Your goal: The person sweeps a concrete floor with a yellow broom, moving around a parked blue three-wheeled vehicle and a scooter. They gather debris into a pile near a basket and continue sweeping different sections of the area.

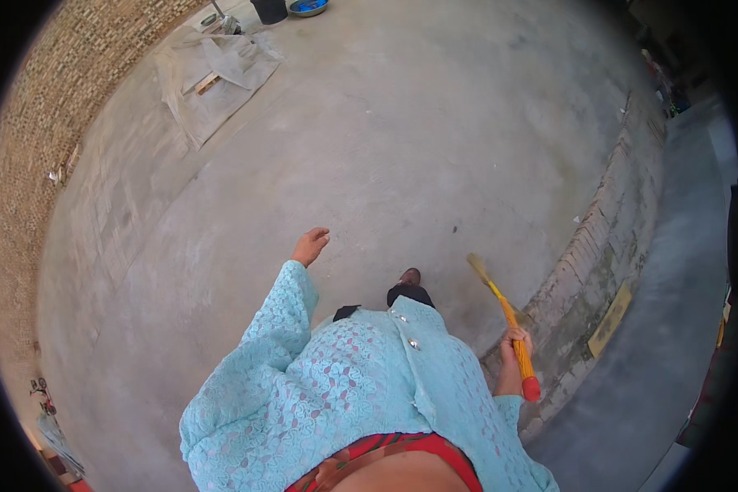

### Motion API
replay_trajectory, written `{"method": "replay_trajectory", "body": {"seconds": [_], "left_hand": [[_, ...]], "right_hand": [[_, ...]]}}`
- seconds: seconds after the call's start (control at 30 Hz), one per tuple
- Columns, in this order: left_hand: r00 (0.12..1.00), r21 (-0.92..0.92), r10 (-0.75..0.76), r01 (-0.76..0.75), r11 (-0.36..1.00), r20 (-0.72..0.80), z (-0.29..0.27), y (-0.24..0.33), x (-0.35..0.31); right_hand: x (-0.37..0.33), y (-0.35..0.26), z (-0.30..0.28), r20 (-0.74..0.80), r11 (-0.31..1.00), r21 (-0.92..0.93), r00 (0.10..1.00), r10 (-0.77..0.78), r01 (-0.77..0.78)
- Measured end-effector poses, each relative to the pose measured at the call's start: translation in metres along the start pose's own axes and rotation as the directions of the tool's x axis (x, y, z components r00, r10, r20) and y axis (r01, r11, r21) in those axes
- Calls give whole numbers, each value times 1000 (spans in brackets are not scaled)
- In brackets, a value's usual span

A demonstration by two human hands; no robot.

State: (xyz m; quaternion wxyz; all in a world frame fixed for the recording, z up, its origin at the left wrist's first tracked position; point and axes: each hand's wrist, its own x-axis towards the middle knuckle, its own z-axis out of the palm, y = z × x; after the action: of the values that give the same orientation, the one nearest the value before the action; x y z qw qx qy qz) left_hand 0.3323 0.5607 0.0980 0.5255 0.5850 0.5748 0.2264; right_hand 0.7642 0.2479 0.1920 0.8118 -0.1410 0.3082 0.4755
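Note:
My right hand is wrapped around a yellow-handled tool. The tool's red end cap sticks out below my fist, and its narrow, flared, tan-brown head points ahead over the concrete floor. Whether that head is bristle or metal, I cannot tell. Out in front of me on the left hangs my left hand, empty, with its fingers loosely bent and apart. It touches nothing. My light blue lace sleeve covers that arm to the wrist. One brown shoe shows on the floor between my hands.
A brick-edged step runs along the right, with a yellowish board on it. At the far left lies a pale plastic sheet. Beyond it stand a black bucket and a basin with something blue. A brick wall bounds the left.

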Motion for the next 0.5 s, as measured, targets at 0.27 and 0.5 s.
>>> {"method": "replay_trajectory", "body": {"seconds": [0.27, 0.5], "left_hand": [[666, 41, -725, 741, 671, -172, -35, -67, -51], [562, 31, -827, 827, 562, -6, -9, 9, 12]], "right_hand": [[122, -8, 77, -127, 981, 168, 985, 117, -95], [229, 8, 176, -197, 988, 91, 970, 144, -128]]}}
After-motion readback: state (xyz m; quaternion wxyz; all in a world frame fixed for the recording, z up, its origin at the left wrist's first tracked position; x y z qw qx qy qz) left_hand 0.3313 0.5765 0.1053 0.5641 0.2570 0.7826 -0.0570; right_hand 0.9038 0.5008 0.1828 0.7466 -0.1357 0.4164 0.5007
